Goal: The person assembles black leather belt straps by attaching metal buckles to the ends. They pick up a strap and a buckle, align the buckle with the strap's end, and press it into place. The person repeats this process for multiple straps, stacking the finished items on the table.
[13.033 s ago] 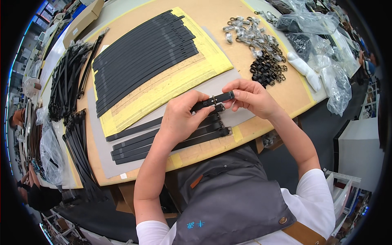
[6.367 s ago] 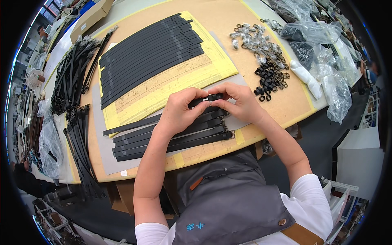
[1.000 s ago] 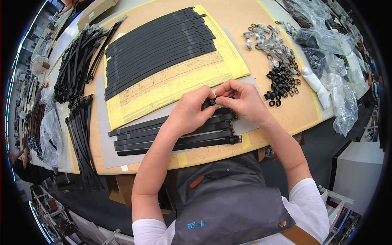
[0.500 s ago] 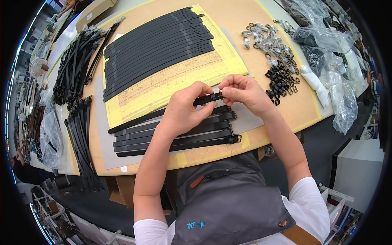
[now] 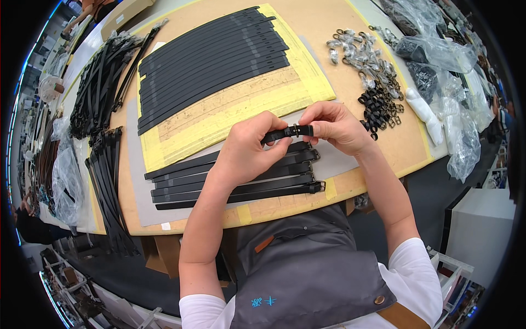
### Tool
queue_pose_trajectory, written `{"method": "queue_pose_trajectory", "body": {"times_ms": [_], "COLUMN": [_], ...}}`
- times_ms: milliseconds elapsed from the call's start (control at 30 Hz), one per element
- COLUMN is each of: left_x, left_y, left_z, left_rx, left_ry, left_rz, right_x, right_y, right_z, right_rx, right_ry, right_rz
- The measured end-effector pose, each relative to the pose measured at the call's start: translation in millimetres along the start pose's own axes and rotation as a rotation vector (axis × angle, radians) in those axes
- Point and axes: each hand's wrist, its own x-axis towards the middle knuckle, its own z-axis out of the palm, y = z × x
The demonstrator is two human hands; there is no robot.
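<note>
The left hand (image 5: 249, 148) and right hand (image 5: 334, 125) both pinch a flat black leather strap with a small metal buckle (image 5: 289, 132), fingers closed on it. The strap runs left to right between them, its right end in the right hand, lifted just above a row of finished black straps (image 5: 230, 178) on the grey mat (image 5: 137, 186). A heap of black and silver buckles (image 5: 372, 82) lies far right.

black strap rows (image 5: 211, 57) on yellow sheet (image 5: 235, 112), silver buckles (image 5: 359, 55), plastic bags (image 5: 449, 82)
</note>
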Motion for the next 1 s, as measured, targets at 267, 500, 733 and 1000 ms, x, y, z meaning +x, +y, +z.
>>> {"method": "queue_pose_trajectory", "body": {"times_ms": [267,500,733,1000], "left_x": [-2,-1,1,2], "left_y": [-4,-5,-5,-8], "left_z": [9,16,7,9], "left_rx": [0.014,0.004,0.047,0.035], "left_ry": [-0.059,-0.050,-0.105,-0.109], "left_rz": [0.089,0.102,-0.027,-0.025], "right_x": [4,5,2,1], "right_y": [0,2,-4,-7], "right_z": [28,27,18,18], "right_rx": [-0.305,-0.435,-0.371,-0.375], "right_ry": [0.149,0.142,0.169,0.153], "right_rz": [0.045,0.190,0.212,0.251]}}
